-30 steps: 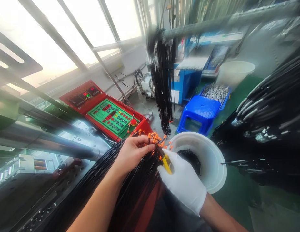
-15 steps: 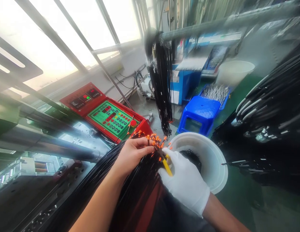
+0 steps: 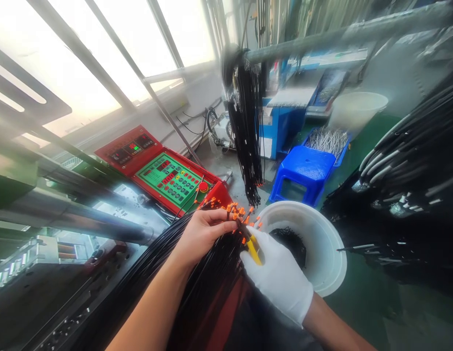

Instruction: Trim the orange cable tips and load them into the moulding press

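Observation:
My bare left hand (image 3: 206, 231) pinches a black cable with an orange tip between thumb and forefinger. It rests over a thick bundle of black cables (image 3: 146, 273), whose orange ends (image 3: 235, 210) fan out beyond the fingers. My right hand (image 3: 279, 273), in a white glove, is closed around yellow-handled cutting pliers (image 3: 254, 251). The dark jaws of the pliers are at the cable tips, right beside my left fingertips. Part of the handles is hidden by the glove.
A white bucket (image 3: 330, 248) with short black pieces inside stands right of my gloved hand. Beyond it are a blue stool (image 3: 303, 168) and a blue tray of white strips (image 3: 329, 141). Ahead left sits a red control panel (image 3: 168, 175). Black cables (image 3: 246, 131) hang from a rail.
The pliers' handles look closer together than before. Both hands stay at the cable tips, and the whole view has shifted slightly.

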Available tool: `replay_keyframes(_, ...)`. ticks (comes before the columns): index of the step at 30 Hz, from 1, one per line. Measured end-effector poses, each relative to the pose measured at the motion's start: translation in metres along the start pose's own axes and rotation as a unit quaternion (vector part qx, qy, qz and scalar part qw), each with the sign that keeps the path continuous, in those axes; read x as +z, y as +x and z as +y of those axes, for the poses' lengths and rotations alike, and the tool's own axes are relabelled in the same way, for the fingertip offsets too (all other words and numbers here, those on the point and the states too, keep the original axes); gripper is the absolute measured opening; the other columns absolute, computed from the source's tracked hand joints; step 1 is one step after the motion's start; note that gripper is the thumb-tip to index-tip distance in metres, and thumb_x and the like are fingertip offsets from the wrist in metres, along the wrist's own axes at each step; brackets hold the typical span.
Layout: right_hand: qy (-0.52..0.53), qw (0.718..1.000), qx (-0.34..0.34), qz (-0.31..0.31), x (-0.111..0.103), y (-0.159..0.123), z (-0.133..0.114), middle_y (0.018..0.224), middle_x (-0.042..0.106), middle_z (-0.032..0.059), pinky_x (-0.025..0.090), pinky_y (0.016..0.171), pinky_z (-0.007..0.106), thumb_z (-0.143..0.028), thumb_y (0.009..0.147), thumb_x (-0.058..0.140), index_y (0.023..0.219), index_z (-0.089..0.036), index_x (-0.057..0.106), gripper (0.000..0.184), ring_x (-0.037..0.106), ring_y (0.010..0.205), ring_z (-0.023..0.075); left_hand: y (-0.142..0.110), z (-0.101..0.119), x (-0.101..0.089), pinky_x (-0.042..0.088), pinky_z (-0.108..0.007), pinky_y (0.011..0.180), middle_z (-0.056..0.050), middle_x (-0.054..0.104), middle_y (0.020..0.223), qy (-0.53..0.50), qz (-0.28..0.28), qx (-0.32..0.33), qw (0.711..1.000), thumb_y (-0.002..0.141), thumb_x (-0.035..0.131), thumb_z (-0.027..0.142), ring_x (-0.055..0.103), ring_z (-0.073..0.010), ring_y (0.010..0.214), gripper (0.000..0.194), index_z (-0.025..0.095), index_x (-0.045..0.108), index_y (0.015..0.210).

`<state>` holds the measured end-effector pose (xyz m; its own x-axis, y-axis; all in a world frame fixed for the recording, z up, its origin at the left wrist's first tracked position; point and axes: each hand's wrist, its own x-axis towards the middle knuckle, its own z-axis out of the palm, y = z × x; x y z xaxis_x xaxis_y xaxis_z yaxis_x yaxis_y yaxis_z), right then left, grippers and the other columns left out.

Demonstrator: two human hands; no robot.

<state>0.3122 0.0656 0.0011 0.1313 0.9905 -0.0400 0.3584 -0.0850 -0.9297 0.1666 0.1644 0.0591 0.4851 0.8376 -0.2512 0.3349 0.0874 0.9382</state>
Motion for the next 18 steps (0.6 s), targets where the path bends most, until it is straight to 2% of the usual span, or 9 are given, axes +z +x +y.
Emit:
replay_keyframes(5, 0.120, 0.992, 0.041, -0.025, 0.004, 0.001, -0.006, 0.110, 0.064, 0.0051, 0.048, 0.089, 0.032, -0.022, 0.079, 0.054, 0.120, -0.020, 0.056, 0.041, 0.060, 0.096, 0.0187, 0.001, -0.001, 0.000, 0.045, -0.028, 0.076, -0.004, 0.069, 0.078, -0.022, 0.002, -0.008, 1.000, 0.075, 0.068, 0.031, 0.061, -0.0194, 0.079, 0.020, 0.013, 0.072, 0.082)
replay_keyframes(10, 0.188, 0.980, 0.068, -0.021, 0.011, -0.003, -0.009, 0.099, 0.065, 0.0037, 0.049, 0.085, 0.034, -0.027, 0.080, 0.055, 0.112, -0.019, 0.058, 0.032, 0.061, 0.089, 0.0192, 0.004, -0.006, 0.002, 0.044, -0.024, 0.072, -0.003, 0.070, 0.080, -0.067, -0.005, -0.010, 0.998, 0.075, 0.069, 0.028, 0.060, -0.0145, 0.073, 0.017, 0.013, 0.072, 0.084)
replay_keyframes(14, 0.226, 0.972, 0.071, -0.010, 0.016, -0.004, -0.009, 0.094, 0.065, 0.0032, 0.049, 0.083, 0.034, -0.031, 0.081, 0.057, 0.107, -0.020, 0.060, 0.028, 0.061, 0.086, 0.0193, 0.004, -0.010, 0.002, 0.045, -0.024, 0.073, -0.005, 0.071, 0.082, -0.107, -0.017, -0.021, 0.994, 0.076, 0.068, 0.027, 0.061, -0.0150, 0.075, 0.017, 0.013, 0.073, 0.086)
replay_keyframes(16, 0.256, 0.962, 0.094, 0.023, 0.012, -0.002, -0.007, 0.084, 0.063, 0.0019, 0.051, 0.071, 0.032, -0.037, 0.084, 0.054, 0.111, -0.020, 0.058, 0.032, 0.059, 0.072, 0.0169, 0.004, -0.010, 0.000, 0.046, -0.027, 0.079, -0.006, 0.071, 0.085, -0.116, -0.015, -0.025, 0.993, 0.076, 0.068, 0.027, 0.062, -0.0180, 0.081, 0.020, 0.013, 0.073, 0.090)
replay_keyframes(18, 0.308, 0.941, 0.125, 0.066, 0.001, 0.002, -0.002, 0.073, 0.057, -0.0010, 0.048, 0.056, 0.028, -0.044, 0.086, 0.050, 0.119, -0.021, 0.053, 0.040, 0.052, 0.056, 0.0133, 0.002, -0.009, -0.002, 0.046, -0.031, 0.084, -0.008, 0.071, 0.091, -0.107, -0.002, -0.022, 0.994, 0.077, 0.067, 0.028, 0.062, -0.0212, 0.089, 0.025, 0.013, 0.072, 0.096)
